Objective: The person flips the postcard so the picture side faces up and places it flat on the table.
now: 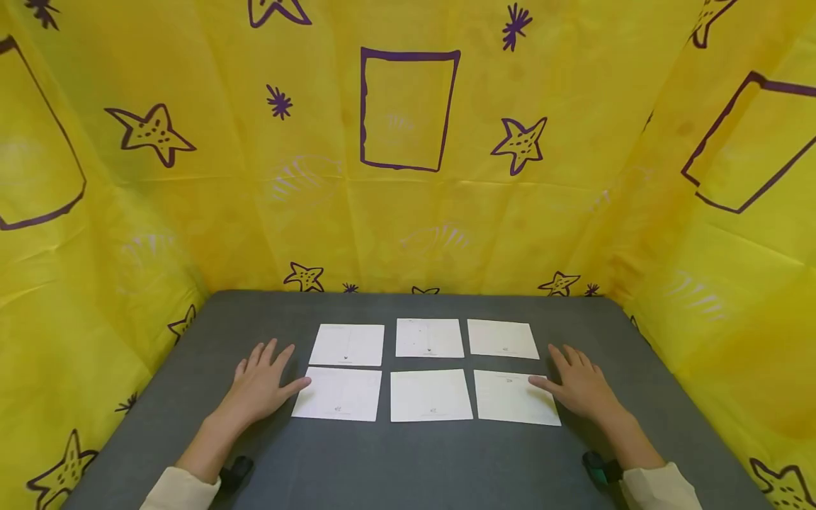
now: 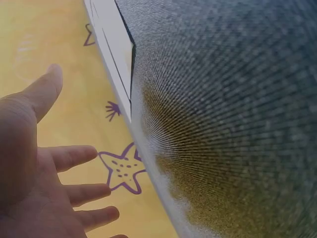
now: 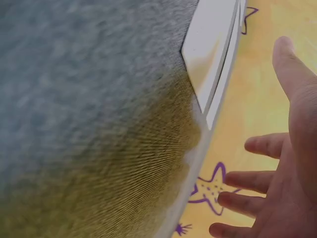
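Several white cards lie on the grey table in two rows. The front row has a left card (image 1: 338, 395), a middle card (image 1: 431, 397) and a right card (image 1: 513, 400). Behind them are a back left card (image 1: 347, 345), a back middle card (image 1: 430, 338) and a back right card (image 1: 502, 339). My left hand (image 1: 256, 386) is beside the left cards, fingers spread, its thumb overlapping the front left card's edge. My right hand (image 1: 583, 386) mirrors it, thumb over the front right card. Both wrist views show the palms with nothing in them.
The grey table (image 1: 408, 467) reaches back to a yellow cloth wall (image 1: 319, 234) printed with purple starfish and frames. More yellow cloth closes in the left and right sides. Dark bands with wrist cameras sit at both sleeves.
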### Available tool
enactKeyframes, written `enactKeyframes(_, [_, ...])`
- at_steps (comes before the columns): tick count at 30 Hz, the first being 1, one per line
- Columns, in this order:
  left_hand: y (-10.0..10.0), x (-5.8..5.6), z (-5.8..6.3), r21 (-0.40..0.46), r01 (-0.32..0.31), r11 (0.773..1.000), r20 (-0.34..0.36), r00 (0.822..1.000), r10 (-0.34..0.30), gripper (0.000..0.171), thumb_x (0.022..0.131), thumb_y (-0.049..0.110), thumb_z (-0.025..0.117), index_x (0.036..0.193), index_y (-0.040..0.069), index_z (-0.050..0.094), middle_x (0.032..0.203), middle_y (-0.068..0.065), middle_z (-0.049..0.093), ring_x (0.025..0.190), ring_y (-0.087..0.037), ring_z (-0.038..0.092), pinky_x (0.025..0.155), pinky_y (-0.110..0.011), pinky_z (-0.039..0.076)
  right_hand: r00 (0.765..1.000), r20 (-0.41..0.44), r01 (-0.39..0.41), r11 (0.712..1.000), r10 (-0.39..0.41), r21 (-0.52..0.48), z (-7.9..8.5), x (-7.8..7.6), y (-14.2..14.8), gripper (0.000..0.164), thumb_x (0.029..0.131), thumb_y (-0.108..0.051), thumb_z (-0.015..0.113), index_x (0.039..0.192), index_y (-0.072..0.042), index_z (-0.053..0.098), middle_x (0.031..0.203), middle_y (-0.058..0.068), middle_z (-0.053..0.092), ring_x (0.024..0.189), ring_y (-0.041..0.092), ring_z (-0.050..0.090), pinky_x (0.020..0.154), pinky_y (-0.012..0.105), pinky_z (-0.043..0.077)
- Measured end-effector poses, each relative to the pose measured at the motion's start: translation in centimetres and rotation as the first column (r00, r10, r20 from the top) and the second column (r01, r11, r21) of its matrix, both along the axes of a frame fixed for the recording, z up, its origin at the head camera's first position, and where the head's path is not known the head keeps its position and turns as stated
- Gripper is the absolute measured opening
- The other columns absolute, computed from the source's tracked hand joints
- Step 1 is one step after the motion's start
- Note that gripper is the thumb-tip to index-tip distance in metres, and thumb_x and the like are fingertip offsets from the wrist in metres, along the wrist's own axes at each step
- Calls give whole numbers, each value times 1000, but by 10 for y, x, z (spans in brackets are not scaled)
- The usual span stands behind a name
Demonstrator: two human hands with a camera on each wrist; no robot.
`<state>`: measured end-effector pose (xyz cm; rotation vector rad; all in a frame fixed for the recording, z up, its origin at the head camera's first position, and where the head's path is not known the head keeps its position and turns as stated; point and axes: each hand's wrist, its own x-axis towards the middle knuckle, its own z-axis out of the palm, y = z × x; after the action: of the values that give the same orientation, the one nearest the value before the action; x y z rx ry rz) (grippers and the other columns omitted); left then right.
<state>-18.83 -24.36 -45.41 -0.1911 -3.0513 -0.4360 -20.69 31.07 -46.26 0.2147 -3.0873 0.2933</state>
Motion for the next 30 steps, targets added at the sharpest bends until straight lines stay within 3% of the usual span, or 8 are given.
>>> enactKeyframes(30, [11,-11,10,35,8,999,12,1000,-8,84,88,60,59,146,3,40,152,-34,27,139,-55,20,105,-75,19,998,-27,-61,994,59,-92,15,-15,-28,91,90,-63,54,150,1,30,148,36,33,134,56,31,104,72,26])
